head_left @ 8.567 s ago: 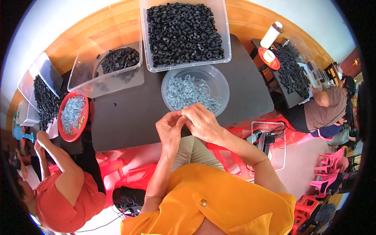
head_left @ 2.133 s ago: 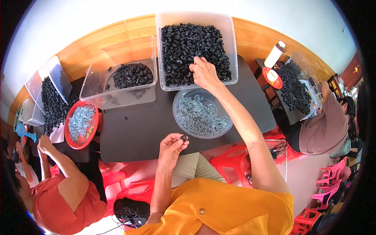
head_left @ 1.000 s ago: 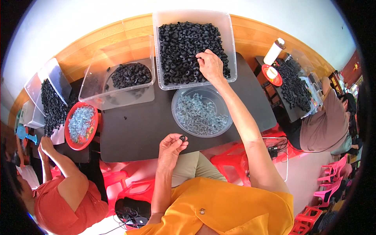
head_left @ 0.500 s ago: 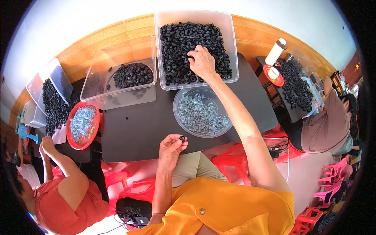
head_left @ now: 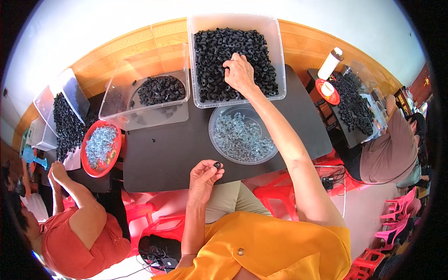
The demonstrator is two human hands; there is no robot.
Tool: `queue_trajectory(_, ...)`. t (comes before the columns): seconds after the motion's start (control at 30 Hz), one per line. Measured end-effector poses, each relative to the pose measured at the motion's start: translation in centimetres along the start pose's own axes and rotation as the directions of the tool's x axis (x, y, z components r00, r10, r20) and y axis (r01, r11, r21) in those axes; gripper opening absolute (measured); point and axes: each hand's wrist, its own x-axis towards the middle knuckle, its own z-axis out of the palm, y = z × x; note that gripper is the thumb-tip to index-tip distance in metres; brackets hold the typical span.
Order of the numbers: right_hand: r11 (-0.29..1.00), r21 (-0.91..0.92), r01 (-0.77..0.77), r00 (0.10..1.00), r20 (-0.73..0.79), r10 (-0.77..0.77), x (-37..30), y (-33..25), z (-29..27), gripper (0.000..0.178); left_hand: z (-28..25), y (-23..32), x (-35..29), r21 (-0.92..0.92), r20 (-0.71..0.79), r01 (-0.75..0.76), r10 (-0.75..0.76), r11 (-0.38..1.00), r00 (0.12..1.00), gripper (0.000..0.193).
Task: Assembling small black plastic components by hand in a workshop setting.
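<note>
Between the thumb and fingers of my left hand (head_left: 201,181) is a small black ring-shaped plastic part (head_left: 217,165), held just off the table's near edge. My right hand (head_left: 240,75) reaches far forward over a clear plastic bin (head_left: 283,79) heaped with small black hollow plastic parts (head_left: 212,56). Its fingers are bent together against the top of the heap; whatever lies between the fingertips is hidden. Below my right forearm stands a shallow round clear tray (head_left: 211,142), holding many small silvery springs (head_left: 240,137).
Left of the bin, a clear box (head_left: 140,120) contains dark pieces. A red tray (head_left: 85,163) of springs stands farther left, near a co-worker in a red top (head_left: 86,233). One loose black piece (head_left: 153,140) lies on the dark table (head_left: 163,163). A white bottle (head_left: 329,64) stands right.
The view has shifted slightly. My right hand stays at the heap in the bin, its fingers moving only a little; my left hand keeps the black part in the same place.
</note>
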Motion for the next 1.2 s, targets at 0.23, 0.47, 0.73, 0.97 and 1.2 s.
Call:
queue_trajectory(0.23,0.987,-0.102,0.127,0.990,0.080,-0.119,0.1,-1.1,-1.2,0.019,0.5,0.2,-0.7,0.019,-0.015,-0.031,0.031,0.999,0.999,0.011)
queue_trajectory(0.47,0.959,-0.167,0.231,0.969,0.133,-0.210,0.7,-0.8,-0.9,0.022,0.0,-0.4,-0.4,0.020,0.002,-0.032,0.032,0.999,0.999,0.011)
queue_trajectory(0.73,0.984,-0.146,0.102,0.989,-0.091,-0.116,0.1,-0.3,-2.2,0.011,0.1,-1.6,0.1,0.023,0.030,-0.010,0.009,1.000,1.000,0.013)
queue_trajectory(0.97,0.990,-0.135,-0.027,0.996,0.076,0.038,-0.2,1.2,-1.7,0.022,0.7,-2.0,0.1,0.043,0.047,0.006,-0.008,0.999,0.999,0.014)
queue_trajectory(1.2,0.998,0.042,-0.043,0.999,0.030,0.042,0.1,2.0,-1.4,0.015,0.5,-2.1,0.4,0.059,0.040,0.014,-0.016,0.998,0.999,0.014)
